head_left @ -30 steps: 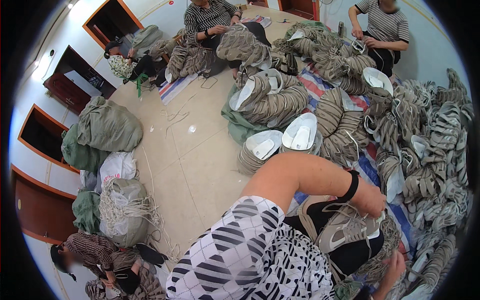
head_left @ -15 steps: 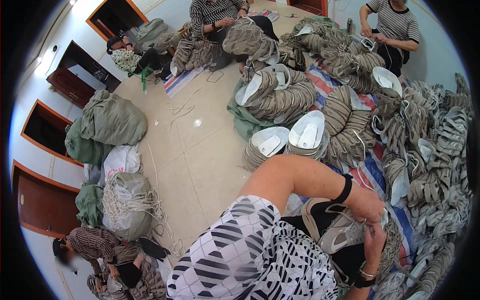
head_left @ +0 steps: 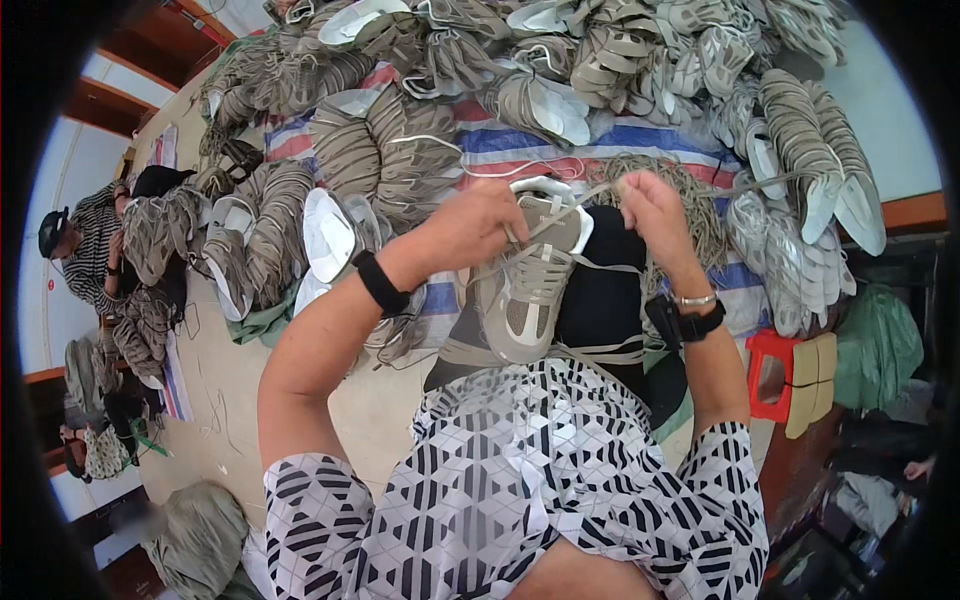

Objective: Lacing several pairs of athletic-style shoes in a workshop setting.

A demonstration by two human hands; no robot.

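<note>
- Head view: left hand [head_left: 478,222] fingers pinch a beige lace [head_left: 560,215] just above the grey sneaker [head_left: 530,275] on the lap.
- Right hand [head_left: 648,205] fingers seem closed on the lace's other end; 1 loose lace pile [head_left: 690,195] lies behind.

You're sitting with a sneaker [head_left: 530,280] resting on your lap, left hand [head_left: 470,225] on its left side, right hand [head_left: 650,205] just right of it pinching the lace [head_left: 570,205]. A shoe pile [head_left: 560,70] is lying on a mat [head_left: 540,145] in front of you. A stool [head_left: 770,375] is standing to your right, and another person [head_left: 80,250] is sitting far left.
</note>
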